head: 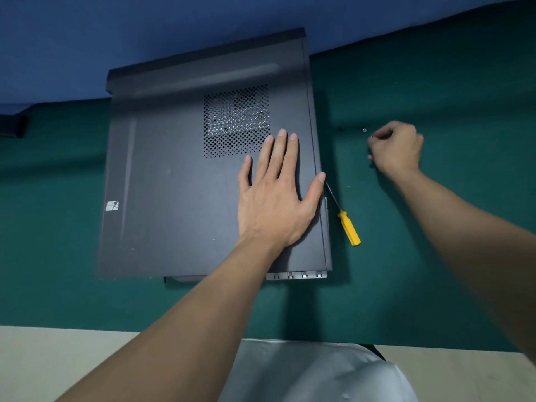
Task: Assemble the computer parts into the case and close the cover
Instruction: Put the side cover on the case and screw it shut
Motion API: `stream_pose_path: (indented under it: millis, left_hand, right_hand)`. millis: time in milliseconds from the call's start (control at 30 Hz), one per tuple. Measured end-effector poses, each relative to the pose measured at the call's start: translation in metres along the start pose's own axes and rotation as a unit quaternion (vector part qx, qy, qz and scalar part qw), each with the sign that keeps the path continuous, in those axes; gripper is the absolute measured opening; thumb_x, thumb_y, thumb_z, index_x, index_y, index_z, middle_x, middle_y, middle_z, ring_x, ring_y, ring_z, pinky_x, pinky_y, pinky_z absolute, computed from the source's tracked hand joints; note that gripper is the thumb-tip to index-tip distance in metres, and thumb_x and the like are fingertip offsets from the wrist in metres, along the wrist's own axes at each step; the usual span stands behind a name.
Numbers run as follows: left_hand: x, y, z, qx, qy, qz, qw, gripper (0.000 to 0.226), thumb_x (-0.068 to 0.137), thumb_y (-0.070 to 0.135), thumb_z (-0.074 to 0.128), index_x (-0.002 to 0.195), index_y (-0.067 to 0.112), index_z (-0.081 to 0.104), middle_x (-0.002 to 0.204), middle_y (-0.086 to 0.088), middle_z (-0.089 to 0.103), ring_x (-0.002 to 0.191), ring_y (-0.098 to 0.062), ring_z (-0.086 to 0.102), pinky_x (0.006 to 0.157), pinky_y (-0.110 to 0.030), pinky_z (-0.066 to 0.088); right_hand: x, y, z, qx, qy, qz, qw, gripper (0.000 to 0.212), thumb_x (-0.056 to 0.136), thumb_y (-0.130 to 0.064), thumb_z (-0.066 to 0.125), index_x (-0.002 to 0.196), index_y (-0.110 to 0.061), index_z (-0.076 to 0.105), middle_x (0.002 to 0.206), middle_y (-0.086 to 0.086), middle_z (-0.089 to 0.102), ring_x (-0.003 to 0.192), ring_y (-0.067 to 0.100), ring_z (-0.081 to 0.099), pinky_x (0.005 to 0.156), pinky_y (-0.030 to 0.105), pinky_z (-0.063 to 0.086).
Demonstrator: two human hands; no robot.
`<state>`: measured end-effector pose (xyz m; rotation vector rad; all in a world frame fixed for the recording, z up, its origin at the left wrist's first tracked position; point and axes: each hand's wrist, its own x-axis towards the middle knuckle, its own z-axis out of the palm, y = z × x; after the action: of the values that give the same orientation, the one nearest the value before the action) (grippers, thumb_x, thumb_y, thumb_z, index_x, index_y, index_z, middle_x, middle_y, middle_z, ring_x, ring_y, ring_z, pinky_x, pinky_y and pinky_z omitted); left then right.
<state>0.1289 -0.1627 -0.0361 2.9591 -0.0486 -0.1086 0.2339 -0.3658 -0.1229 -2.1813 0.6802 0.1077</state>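
A dark computer case point(295, 275) lies on its side on a green table point(435, 256), seen from above. Its cover point(174, 192) is in place on top and hides everything inside. Only a thin strip of bare metal frame shows along the case's near edge. Through the cover's vent point(236, 120) faint pale shapes show, too dim to identify. A small worn sticker point(112, 205) sits near the case's left edge; its print is unreadable.

The left hand point(275, 204) lies flat on the cover towards the case's right side. Its fingers are straight and spread, the fingertips touch the vent's corner, and the thumb reaches the right edge.

The right hand point(397, 149) is well to the right of the case, low over the table, fingers curled in. Something tiny glints at the fingertips; I cannot tell whether it is gripped. One small screw point(364, 130) lies on the table between that hand and the case.

A yellow-handled screwdriver point(349, 229) lies just beside the case's right edge, its tip lost behind the left thumb.

Left of the case, a dark object point(11, 126) is cut off by the frame.
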Motion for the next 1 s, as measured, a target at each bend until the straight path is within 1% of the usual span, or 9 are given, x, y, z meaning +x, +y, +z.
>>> stream_pose_path:
  millis: [67,167,333,433,533,700,900,967,1000]
  left_hand:
    - [0.002,-0.002,0.0,0.002,0.003,0.004,1.0,0.073,0.095,0.065,0.016,0.156,0.026,0.009,0.162,0.01,0.004,0.148,-0.006,-0.004,0.12,-0.041,-0.001]
    - [0.004,-0.005,0.001,0.005,0.002,0.007,1.0,0.074,0.094,0.066,0.014,0.156,0.026,0.009,0.163,0.01,0.003,0.148,-0.006,-0.005,0.12,-0.04,-0.002]
    - [-0.002,-0.002,-0.007,0.0,-0.021,0.034,0.999,0.071,0.098,0.062,0.019,0.155,0.021,0.013,0.163,0.005,0.006,0.149,-0.009,-0.003,0.12,-0.038,-0.002]
    - [-0.025,-0.009,-0.016,0.001,-0.038,0.111,0.993,0.072,0.097,0.062,0.02,0.155,0.018,0.017,0.163,0.0,0.007,0.149,-0.013,0.0,0.12,-0.034,0.0]
    - [-0.066,-0.028,-0.022,0.027,-0.053,0.198,0.978,0.079,0.094,0.068,0.021,0.155,0.018,0.016,0.163,0.001,0.006,0.149,-0.011,0.001,0.121,-0.033,0.002]
    - [-0.082,-0.071,-0.035,0.052,-0.083,0.274,0.957,0.074,0.095,0.062,0.029,0.155,0.019,0.019,0.161,0.006,0.01,0.149,-0.009,0.004,0.122,-0.033,0.009]
    - [-0.088,-0.073,-0.034,0.056,-0.068,0.268,0.959,0.07,0.098,0.055,0.032,0.155,0.018,0.017,0.161,0.006,0.01,0.149,-0.011,0.002,0.122,-0.03,0.0]
    - [-0.087,-0.069,-0.035,0.031,-0.067,0.248,0.966,0.069,0.097,0.055,0.037,0.155,0.022,0.019,0.161,0.01,0.011,0.149,-0.008,0.004,0.122,-0.033,0.006]
    - [-0.089,-0.067,-0.038,0.006,-0.064,0.23,0.971,0.066,0.097,0.054,0.043,0.153,0.022,0.026,0.16,0.01,0.019,0.148,-0.008,0.011,0.121,-0.035,0.013]
  right_hand:
    - [-0.023,-0.003,-0.008,0.079,0.007,0.032,0.996,0.013,0.078,-0.012,0.061,0.07,-0.022,0.062,0.079,0.006,0.072,0.062,0.018,0.07,0.059,0.037,0.059]
    - [-0.063,-0.004,-0.022,0.166,0.013,0.028,0.986,0.018,0.077,-0.009,0.065,0.068,-0.022,0.059,0.068,0.002,0.069,0.06,0.017,0.069,0.066,0.04,0.059]
    - [-0.135,0.003,-0.045,0.265,0.013,0.011,0.964,0.015,0.083,-0.009,0.069,0.073,-0.019,0.064,0.066,-0.001,0.067,0.055,0.011,0.065,0.061,0.029,0.055]
    - [-0.174,0.0,-0.05,0.264,0.006,-0.021,0.964,0.016,0.083,-0.012,0.071,0.071,-0.022,0.067,0.06,-0.004,0.068,0.054,0.011,0.066,0.058,0.024,0.055]
    - [-0.2,-0.002,-0.051,0.264,-0.011,-0.04,0.964,0.018,0.083,-0.011,0.071,0.072,-0.025,0.069,0.06,-0.006,0.069,0.054,0.011,0.066,0.058,0.023,0.055]
    - [-0.224,-0.003,-0.048,0.251,-0.033,-0.069,0.965,0.023,0.085,-0.007,0.068,0.078,-0.029,0.07,0.067,-0.007,0.071,0.059,0.012,0.069,0.062,0.02,0.054]
    - [-0.246,0.001,-0.048,0.21,-0.03,-0.134,0.968,0.019,0.086,-0.008,0.067,0.084,-0.027,0.071,0.07,-0.009,0.071,0.064,0.009,0.069,0.069,0.027,0.057]
    - [-0.251,0.003,-0.048,0.172,-0.013,-0.182,0.968,0.013,0.085,-0.009,0.068,0.088,-0.02,0.073,0.072,-0.008,0.07,0.067,0.009,0.067,0.071,0.029,0.056]
    - [-0.256,0.005,-0.047,0.146,0.004,-0.217,0.965,0.011,0.085,-0.008,0.069,0.089,-0.017,0.073,0.076,-0.008,0.07,0.07,0.01,0.066,0.071,0.029,0.054]
